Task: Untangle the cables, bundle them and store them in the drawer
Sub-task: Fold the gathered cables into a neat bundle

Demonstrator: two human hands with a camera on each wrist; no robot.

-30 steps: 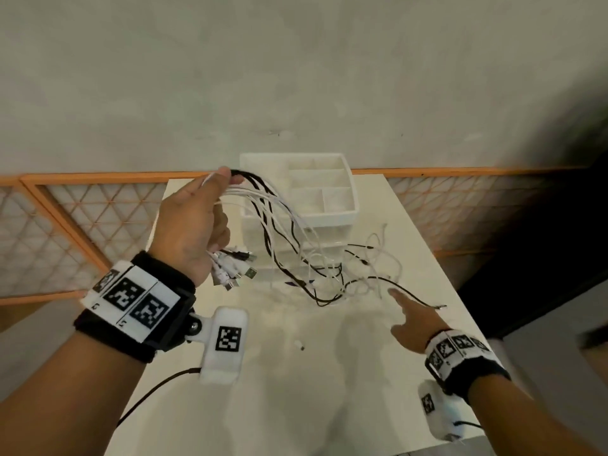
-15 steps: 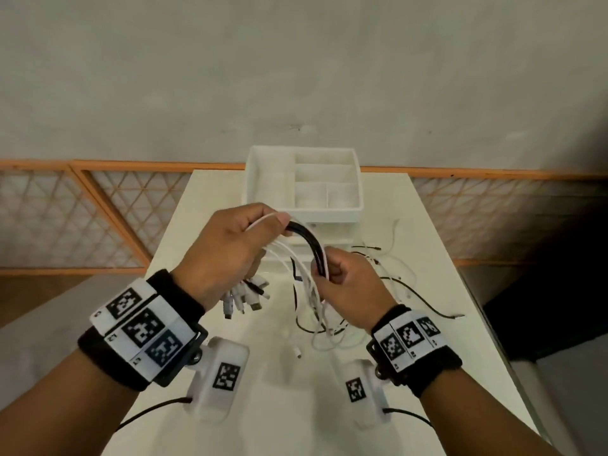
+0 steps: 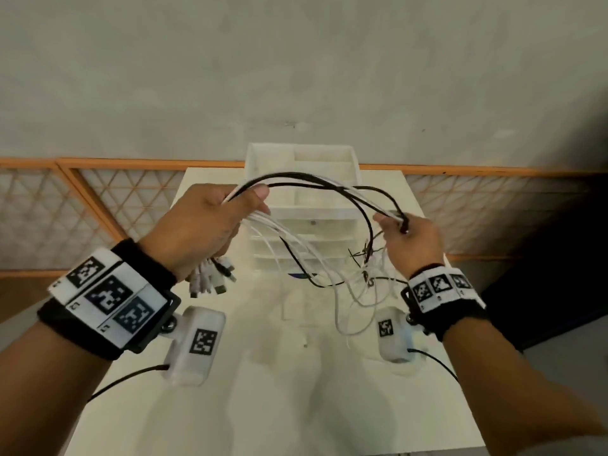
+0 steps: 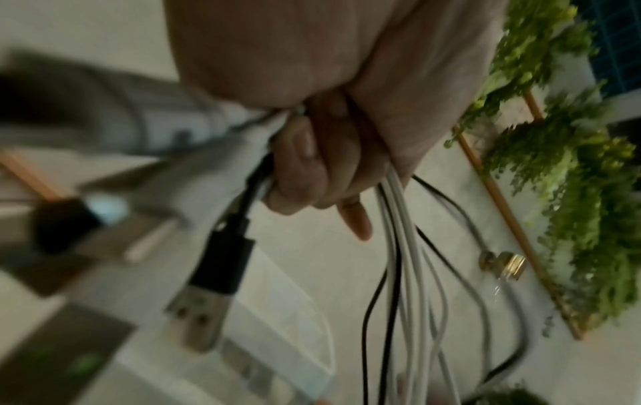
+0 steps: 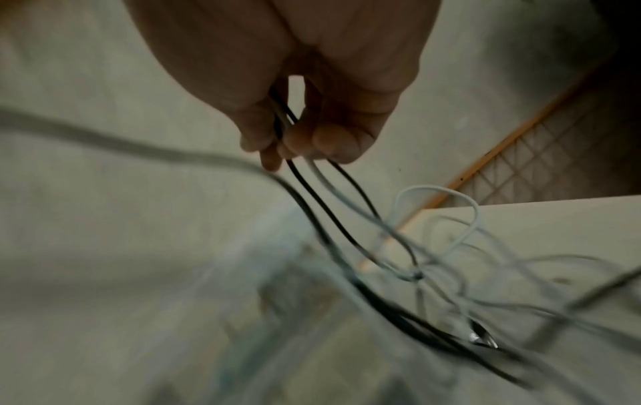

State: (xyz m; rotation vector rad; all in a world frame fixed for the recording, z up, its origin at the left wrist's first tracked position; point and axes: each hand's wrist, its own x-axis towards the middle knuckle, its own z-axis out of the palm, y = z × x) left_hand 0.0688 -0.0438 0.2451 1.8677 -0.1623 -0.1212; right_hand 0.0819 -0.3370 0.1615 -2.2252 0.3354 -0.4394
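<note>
My left hand [image 3: 210,222] grips a bunch of white and black cables [image 3: 316,185] above the table; their USB plugs [image 3: 210,281] hang below the fist. In the left wrist view a black plug [image 4: 222,263] dangles beside the curled fingers [image 4: 312,164]. My right hand [image 3: 408,235] pinches the same cables farther along, so they arch between the hands. In the right wrist view thumb and fingers [image 5: 333,142] pinch black and white strands [image 5: 333,197]. Loose ends [image 3: 358,291] trail in a tangle onto the table. The white drawer unit [image 3: 302,238] stands behind the hands.
The white table [image 3: 296,390] runs from the drawer unit toward me. An open compartment tray [image 3: 253,159] tops the unit. An orange-framed lattice railing [image 3: 98,205] runs behind the table against a grey wall. A small speck [image 3: 306,345] lies mid-table.
My right hand took hold of the cables near the left hand, then slid right along them. The hands are now apart, with the cables stretched in an arch between them.
</note>
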